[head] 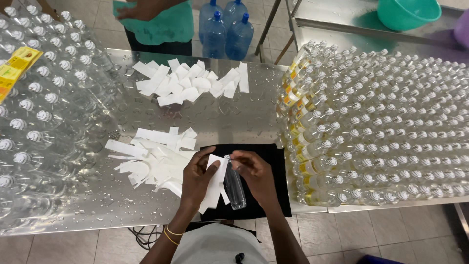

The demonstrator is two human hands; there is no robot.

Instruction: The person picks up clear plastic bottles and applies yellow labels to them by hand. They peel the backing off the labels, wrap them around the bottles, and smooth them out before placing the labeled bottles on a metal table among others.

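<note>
While both hands grip: left hand point(198, 173) white paper strip point(215, 182) | right hand point(254, 172) clear, seemingly plastic bottle point(234, 188)

Small clear plastic bottle point(235, 188), tilted — white label strip point(214, 183) alongside

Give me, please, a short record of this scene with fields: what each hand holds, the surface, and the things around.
Left hand: holds a white paper strip
Right hand: holds a small clear bottle by its top end
Under the hands: black cloth on a wet metal table
Left of the hands: pile of white strips
Far side: second strip pile; another person
Right: stacked capped bottles
</note>
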